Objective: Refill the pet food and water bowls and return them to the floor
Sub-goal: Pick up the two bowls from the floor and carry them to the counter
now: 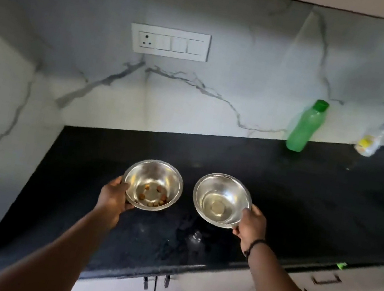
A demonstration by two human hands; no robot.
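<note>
Two steel bowls are over the black counter (303, 203). The left bowl (154, 177) has a few brown kibble pieces at its bottom; my left hand (114, 195) grips its near-left rim. The right bowl (221, 196) looks bare inside apart from a shine at its bottom; my right hand (251, 226) grips its near-right rim. I cannot tell whether the bowls rest on the counter or hang just above it. A green bottle (305, 127) with a green cap stands at the back right against the wall. A clear plastic bag (371, 141) with something yellow inside leans further right.
A marble wall runs behind and to the left of the counter, with a white switch plate (169, 42) on it. White cabinet doors (155, 290) with dark handles sit under the counter edge. Wet patches (193, 235) glisten on the counter near the front.
</note>
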